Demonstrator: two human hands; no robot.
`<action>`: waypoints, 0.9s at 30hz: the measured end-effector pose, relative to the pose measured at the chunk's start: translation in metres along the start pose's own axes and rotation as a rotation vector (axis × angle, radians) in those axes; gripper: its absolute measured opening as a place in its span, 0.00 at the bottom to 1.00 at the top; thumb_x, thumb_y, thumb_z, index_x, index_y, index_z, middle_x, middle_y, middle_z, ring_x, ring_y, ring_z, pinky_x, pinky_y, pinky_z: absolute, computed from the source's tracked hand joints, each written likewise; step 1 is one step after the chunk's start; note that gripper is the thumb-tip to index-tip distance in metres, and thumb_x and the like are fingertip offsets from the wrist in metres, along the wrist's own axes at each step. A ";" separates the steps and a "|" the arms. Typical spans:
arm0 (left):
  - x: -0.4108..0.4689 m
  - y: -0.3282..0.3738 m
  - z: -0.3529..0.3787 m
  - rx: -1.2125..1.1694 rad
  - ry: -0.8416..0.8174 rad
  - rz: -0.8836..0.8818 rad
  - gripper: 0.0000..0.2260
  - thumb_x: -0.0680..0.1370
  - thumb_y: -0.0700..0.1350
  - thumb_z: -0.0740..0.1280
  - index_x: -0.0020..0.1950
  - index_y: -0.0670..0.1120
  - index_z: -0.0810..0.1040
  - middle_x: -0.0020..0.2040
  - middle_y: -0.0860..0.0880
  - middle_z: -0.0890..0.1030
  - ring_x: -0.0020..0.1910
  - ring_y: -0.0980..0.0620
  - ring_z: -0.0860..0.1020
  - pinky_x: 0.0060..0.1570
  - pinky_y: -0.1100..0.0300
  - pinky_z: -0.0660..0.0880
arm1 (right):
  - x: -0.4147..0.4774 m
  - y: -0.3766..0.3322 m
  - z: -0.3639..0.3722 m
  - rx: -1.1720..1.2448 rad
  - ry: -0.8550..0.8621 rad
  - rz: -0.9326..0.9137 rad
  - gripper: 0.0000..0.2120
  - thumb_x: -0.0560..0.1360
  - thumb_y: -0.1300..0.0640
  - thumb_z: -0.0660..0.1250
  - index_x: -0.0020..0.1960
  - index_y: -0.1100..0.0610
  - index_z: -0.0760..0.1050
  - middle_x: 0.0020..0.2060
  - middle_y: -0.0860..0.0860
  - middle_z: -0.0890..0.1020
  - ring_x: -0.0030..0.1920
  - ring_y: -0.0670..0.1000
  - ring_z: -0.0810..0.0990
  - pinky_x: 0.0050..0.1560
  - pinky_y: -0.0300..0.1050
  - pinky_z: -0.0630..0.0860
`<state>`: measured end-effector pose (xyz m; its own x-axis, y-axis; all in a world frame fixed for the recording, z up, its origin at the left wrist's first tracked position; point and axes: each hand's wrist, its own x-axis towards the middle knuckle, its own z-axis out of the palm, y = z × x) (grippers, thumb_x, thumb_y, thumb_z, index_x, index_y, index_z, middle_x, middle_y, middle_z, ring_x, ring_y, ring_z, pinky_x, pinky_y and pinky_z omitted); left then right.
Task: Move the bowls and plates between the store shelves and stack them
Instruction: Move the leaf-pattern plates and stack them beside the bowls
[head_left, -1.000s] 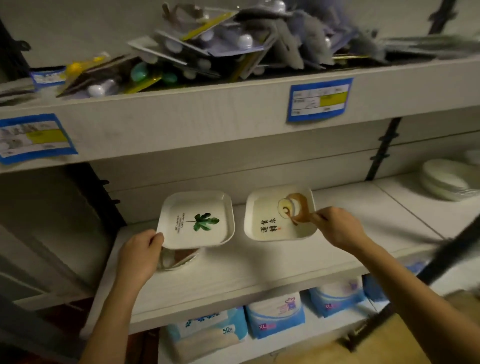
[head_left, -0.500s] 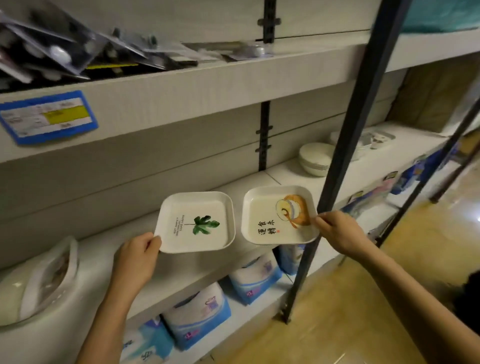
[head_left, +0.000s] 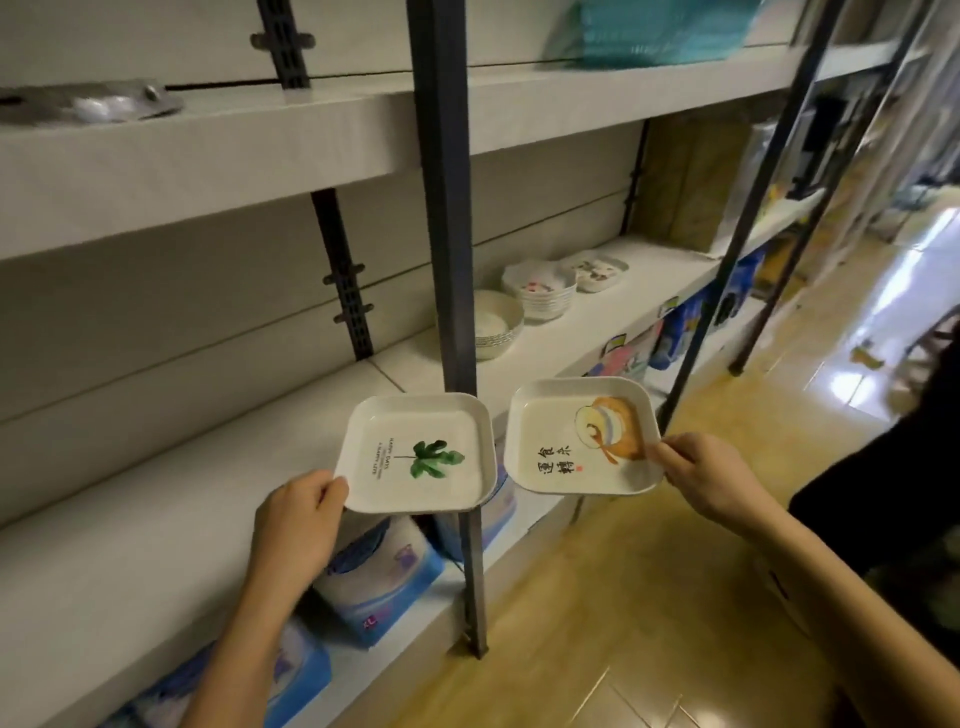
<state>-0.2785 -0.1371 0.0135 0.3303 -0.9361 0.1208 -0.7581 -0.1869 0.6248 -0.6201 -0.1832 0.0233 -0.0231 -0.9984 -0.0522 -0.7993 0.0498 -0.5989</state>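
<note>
The left hand (head_left: 298, 512) gripped the near left corner of a square white plate (head_left: 418, 453) printed with a green leaf and small lettering of which "HAPPY DAYS" and "A HAPPY LIFE" could be made out. The right hand (head_left: 714, 480) pinched the right edge of a second square plate (head_left: 558, 441), thumb on top; this one bore an orange and blue cup-like drawing, four black Chinese characters and a small red seal. Both plates were held level in the air, side by side and just apart, on either side of a dark metal post (head_left: 447, 208) that stood between the person and the middle shelf (head_left: 156, 519). Behind the post, on that shelf, sat a stack of round white bowls (head_left: 496, 325); just right of it a stack of scalloped bowls (head_left: 540, 291) with a pink mark inside, then a shallow patterned dish (head_left: 595, 267). Below the shelf, left of the post's foot, lay blue and white soft packs (head_left: 379, 582), one marked "XL". Above the post's right side, a teal basket (head_left: 654, 28) rested on the top shelf. A second post (head_left: 737, 223) leaned across the aisle to the right, over a glossy yellow floor (head_left: 597, 623).
</note>
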 end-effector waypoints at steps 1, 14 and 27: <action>0.002 0.010 0.007 -0.004 -0.007 0.013 0.12 0.79 0.42 0.58 0.43 0.38 0.79 0.37 0.46 0.76 0.36 0.50 0.72 0.29 0.64 0.63 | 0.002 0.009 -0.006 -0.006 0.012 0.022 0.19 0.79 0.51 0.58 0.41 0.63 0.80 0.30 0.54 0.76 0.30 0.51 0.72 0.33 0.45 0.68; 0.027 0.116 0.083 -0.065 -0.108 0.099 0.16 0.79 0.42 0.59 0.31 0.43 0.69 0.26 0.53 0.70 0.25 0.58 0.69 0.23 0.70 0.63 | 0.033 0.089 -0.073 0.001 0.169 0.215 0.21 0.78 0.52 0.59 0.42 0.69 0.79 0.30 0.58 0.75 0.31 0.54 0.70 0.35 0.47 0.65; 0.131 0.191 0.182 -0.081 -0.003 0.077 0.15 0.79 0.43 0.58 0.33 0.42 0.73 0.27 0.52 0.72 0.28 0.55 0.72 0.27 0.61 0.68 | 0.202 0.151 -0.122 0.042 0.064 0.159 0.18 0.79 0.53 0.59 0.40 0.64 0.79 0.29 0.54 0.74 0.29 0.50 0.70 0.32 0.42 0.67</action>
<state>-0.4829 -0.3503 0.0082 0.2707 -0.9478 0.1687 -0.7336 -0.0896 0.6737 -0.8188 -0.3805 0.0194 -0.1866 -0.9774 -0.0990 -0.7565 0.2072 -0.6203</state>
